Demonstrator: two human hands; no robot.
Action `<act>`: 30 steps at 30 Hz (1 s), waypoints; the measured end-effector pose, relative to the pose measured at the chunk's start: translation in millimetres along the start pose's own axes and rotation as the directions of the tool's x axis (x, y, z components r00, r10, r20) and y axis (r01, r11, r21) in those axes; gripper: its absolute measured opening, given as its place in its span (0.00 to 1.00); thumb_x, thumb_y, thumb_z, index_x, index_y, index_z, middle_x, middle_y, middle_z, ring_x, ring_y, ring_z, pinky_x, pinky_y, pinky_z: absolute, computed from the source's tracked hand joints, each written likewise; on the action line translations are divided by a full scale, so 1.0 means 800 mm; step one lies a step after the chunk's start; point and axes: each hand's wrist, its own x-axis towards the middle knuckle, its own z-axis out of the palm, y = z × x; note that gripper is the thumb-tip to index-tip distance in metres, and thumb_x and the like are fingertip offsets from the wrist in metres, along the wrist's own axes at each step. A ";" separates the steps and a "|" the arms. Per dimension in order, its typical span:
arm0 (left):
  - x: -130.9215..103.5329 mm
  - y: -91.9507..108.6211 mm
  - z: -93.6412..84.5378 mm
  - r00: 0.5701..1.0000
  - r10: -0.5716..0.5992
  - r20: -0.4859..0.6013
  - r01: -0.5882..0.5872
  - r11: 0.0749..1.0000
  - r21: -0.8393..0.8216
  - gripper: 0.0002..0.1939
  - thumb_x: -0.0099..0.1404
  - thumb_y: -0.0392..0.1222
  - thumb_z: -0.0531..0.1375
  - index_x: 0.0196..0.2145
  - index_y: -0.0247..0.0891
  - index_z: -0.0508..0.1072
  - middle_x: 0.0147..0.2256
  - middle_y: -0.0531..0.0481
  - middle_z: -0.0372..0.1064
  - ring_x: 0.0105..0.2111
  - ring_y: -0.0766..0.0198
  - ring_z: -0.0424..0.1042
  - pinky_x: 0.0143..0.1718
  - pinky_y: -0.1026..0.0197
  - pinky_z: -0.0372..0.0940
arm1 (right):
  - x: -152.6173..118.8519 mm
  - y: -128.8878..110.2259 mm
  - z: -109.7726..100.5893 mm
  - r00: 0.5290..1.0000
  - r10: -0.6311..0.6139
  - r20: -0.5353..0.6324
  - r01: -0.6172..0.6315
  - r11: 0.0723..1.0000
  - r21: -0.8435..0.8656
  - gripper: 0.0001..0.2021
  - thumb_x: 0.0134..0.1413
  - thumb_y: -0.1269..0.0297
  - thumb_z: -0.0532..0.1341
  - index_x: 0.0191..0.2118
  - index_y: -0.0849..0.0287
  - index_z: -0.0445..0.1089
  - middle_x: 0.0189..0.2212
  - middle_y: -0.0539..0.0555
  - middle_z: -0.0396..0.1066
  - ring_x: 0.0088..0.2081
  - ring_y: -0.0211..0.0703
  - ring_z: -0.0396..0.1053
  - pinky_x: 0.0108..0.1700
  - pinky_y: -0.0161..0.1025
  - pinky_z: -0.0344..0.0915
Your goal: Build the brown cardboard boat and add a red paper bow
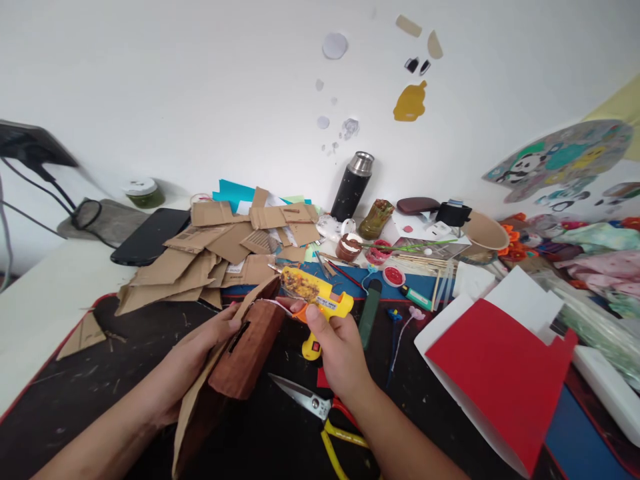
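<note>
My left hand (193, 353) grips a bent cardboard piece (193, 410), its fingers partly hidden behind the sheet. Joined to or lying against that sheet is a reddish-brown painted cardboard form (250, 357) with a dark slot in its side; I cannot tell how the two are fixed. My right hand (345, 357) is wrapped round a yellow hot glue gun (305, 287) with an orange trigger. The gun's nozzle points left, close to the top edge of the cardboard. Below the right hand, scissors (313, 402) with yellow and red handles lie with blades toward the left.
Cardboard scraps (200, 260) are heaped at the back left beside a black phone (150, 235). A black thermos (351, 190) stands by the wall, with paint pots (349, 248) in front. Red card (500, 373) lies at right, and a green cutter (370, 313) nearer the middle.
</note>
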 end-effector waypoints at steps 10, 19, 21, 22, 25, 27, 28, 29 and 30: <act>0.003 -0.006 0.001 0.986 -0.162 -0.039 0.156 0.980 -0.126 0.44 0.58 0.52 0.76 0.70 0.42 0.75 0.69 0.43 0.76 0.64 0.43 0.79 0.43 0.61 0.80 | 0.000 0.006 0.001 0.999 -0.011 0.041 0.009 1.000 0.030 0.21 0.63 0.39 0.73 0.41 0.53 0.86 0.49 0.59 0.87 0.56 0.61 0.83 0.67 0.58 0.71; 0.003 -0.012 -0.002 0.986 -0.168 -0.022 0.161 0.970 -0.180 0.45 0.56 0.52 0.78 0.69 0.44 0.76 0.66 0.44 0.78 0.59 0.46 0.83 0.41 0.64 0.79 | -0.001 0.006 -0.001 0.998 0.045 0.051 -0.049 0.996 0.072 0.22 0.64 0.38 0.72 0.43 0.54 0.87 0.52 0.60 0.86 0.59 0.63 0.81 0.70 0.60 0.68; 0.003 -0.011 -0.001 0.987 -0.157 -0.023 0.150 0.972 -0.180 0.44 0.56 0.52 0.78 0.69 0.43 0.76 0.67 0.43 0.77 0.59 0.47 0.83 0.42 0.65 0.80 | -0.001 0.006 -0.001 0.998 0.046 0.048 -0.050 0.995 0.083 0.23 0.63 0.37 0.73 0.43 0.54 0.87 0.52 0.60 0.86 0.60 0.64 0.81 0.70 0.60 0.67; 0.003 -0.010 -0.001 0.988 -0.153 -0.020 0.147 0.973 -0.178 0.44 0.56 0.52 0.78 0.69 0.43 0.76 0.67 0.43 0.77 0.60 0.47 0.83 0.42 0.64 0.80 | -0.001 0.005 0.000 0.998 0.046 0.050 -0.051 0.995 0.089 0.22 0.63 0.37 0.73 0.43 0.54 0.87 0.53 0.60 0.86 0.60 0.64 0.81 0.70 0.60 0.67; 0.002 -0.007 0.002 0.987 -0.162 -0.020 0.156 0.973 -0.169 0.45 0.56 0.52 0.77 0.70 0.43 0.75 0.67 0.42 0.77 0.60 0.45 0.83 0.41 0.63 0.80 | -0.001 0.005 0.001 0.998 0.041 0.054 -0.047 0.994 0.096 0.22 0.63 0.38 0.73 0.43 0.53 0.87 0.52 0.60 0.86 0.59 0.63 0.82 0.69 0.60 0.69; 0.001 -0.005 0.002 0.984 -0.172 -0.037 0.164 0.972 -0.170 0.44 0.56 0.51 0.77 0.69 0.43 0.76 0.67 0.42 0.78 0.59 0.45 0.83 0.40 0.63 0.80 | 0.000 0.004 0.002 0.998 0.028 0.057 -0.033 0.995 0.090 0.21 0.64 0.38 0.73 0.43 0.53 0.87 0.51 0.59 0.87 0.57 0.62 0.82 0.69 0.59 0.70; 0.001 -0.005 0.002 0.983 -0.176 -0.046 0.165 0.971 -0.173 0.43 0.56 0.50 0.78 0.68 0.43 0.77 0.66 0.42 0.78 0.59 0.45 0.83 0.40 0.63 0.80 | 0.000 0.004 0.002 0.998 0.022 0.060 -0.027 0.996 0.085 0.21 0.64 0.39 0.73 0.42 0.53 0.87 0.50 0.59 0.87 0.57 0.62 0.83 0.69 0.59 0.70; 0.001 -0.006 0.001 0.982 -0.180 -0.050 0.169 0.970 -0.175 0.43 0.56 0.50 0.78 0.68 0.43 0.77 0.66 0.43 0.79 0.59 0.45 0.83 0.40 0.64 0.79 | 0.000 0.004 0.003 0.998 0.017 0.064 -0.023 0.997 0.080 0.21 0.64 0.39 0.72 0.42 0.53 0.87 0.50 0.59 0.87 0.57 0.62 0.83 0.68 0.59 0.70; 0.000 -0.007 0.001 0.982 -0.182 -0.053 0.170 0.970 -0.175 0.44 0.55 0.50 0.78 0.68 0.44 0.77 0.66 0.43 0.79 0.60 0.45 0.82 0.39 0.64 0.79 | 0.000 0.004 0.003 0.998 0.014 0.066 -0.019 0.997 0.076 0.21 0.64 0.39 0.72 0.42 0.53 0.87 0.49 0.59 0.87 0.56 0.62 0.83 0.68 0.59 0.70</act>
